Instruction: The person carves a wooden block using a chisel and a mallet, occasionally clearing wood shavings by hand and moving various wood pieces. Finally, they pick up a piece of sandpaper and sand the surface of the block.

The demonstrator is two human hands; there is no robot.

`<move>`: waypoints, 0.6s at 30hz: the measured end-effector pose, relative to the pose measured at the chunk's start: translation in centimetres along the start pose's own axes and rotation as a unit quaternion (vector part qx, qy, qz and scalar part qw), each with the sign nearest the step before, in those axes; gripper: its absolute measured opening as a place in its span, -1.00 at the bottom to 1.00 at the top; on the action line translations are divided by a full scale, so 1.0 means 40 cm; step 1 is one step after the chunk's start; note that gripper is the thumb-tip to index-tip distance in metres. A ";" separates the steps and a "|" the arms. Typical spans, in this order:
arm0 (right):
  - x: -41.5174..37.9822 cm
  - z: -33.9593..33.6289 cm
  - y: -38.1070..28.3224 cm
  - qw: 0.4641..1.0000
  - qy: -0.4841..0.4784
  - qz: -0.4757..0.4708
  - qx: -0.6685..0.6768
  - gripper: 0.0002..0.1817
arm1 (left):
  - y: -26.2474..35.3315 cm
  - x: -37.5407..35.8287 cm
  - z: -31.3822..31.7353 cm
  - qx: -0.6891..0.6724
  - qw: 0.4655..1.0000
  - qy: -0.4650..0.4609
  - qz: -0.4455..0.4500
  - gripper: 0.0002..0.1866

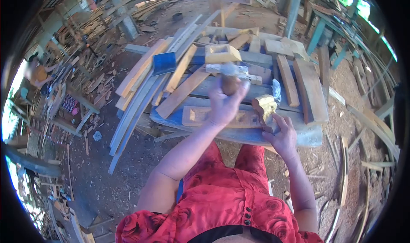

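My left hand (pixel 227 104) is raised over the middle of the workbench (pixel 200 134), its fingers wrapped around a short brown object with a pale top (pixel 230 81). Motion smears that object, so I cannot make out its kind. To the right, my right hand (pixel 282 137) grips the lower end of a carved piece of wood (pixel 265 108) with a rough, yellowish face. Beneath both hands lies a wooden board with cut-out holes (pixel 198 115), partly hidden by my left wrist. A crumpled silvery wrapper (pixel 276 91) is just beyond the carved piece.
Long planks (pixel 141 110) stick out past the bench's left side. A blue piece (pixel 164 63) rests on them. A hollowed wood block (pixel 222 54) sits farther back, and thick boards (pixel 310 91) lie at the right. Another person (pixel 38 72) is at the far left.
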State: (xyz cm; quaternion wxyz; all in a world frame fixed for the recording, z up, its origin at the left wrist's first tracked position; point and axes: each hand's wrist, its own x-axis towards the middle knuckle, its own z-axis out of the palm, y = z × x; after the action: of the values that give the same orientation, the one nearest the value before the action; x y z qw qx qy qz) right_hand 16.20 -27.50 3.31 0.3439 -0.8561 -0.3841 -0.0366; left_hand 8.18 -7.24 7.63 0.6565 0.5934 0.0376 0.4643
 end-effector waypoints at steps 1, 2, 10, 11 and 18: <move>0.007 -0.006 0.005 0.999 -0.016 0.011 0.038 -0.28 | -0.008 -0.004 0.005 0.011 1.000 -0.007 -0.007 -0.78; 0.013 -0.011 0.019 0.996 -0.034 0.022 0.076 -0.29 | -0.016 -0.007 0.012 0.022 1.000 -0.013 -0.014 -0.75; 0.085 -0.269 -0.138 0.901 0.177 -0.042 0.394 -0.41 | -0.012 -0.035 0.058 0.140 0.981 -0.101 0.087 -0.72; 0.090 -0.293 -0.152 0.894 0.227 -0.089 0.377 -0.39 | -0.014 -0.037 0.059 0.144 0.981 -0.094 0.092 -0.72; 0.118 -0.284 -0.140 0.967 -0.005 -0.098 0.235 -0.31 | -0.013 -0.043 0.057 0.174 0.977 -0.114 0.046 -0.73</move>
State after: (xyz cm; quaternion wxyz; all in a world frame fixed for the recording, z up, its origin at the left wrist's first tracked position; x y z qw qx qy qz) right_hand 17.98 -28.92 16.63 0.5281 -0.7097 -0.4655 0.0256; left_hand 8.86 -9.98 6.98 0.5212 0.7484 0.0157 0.4097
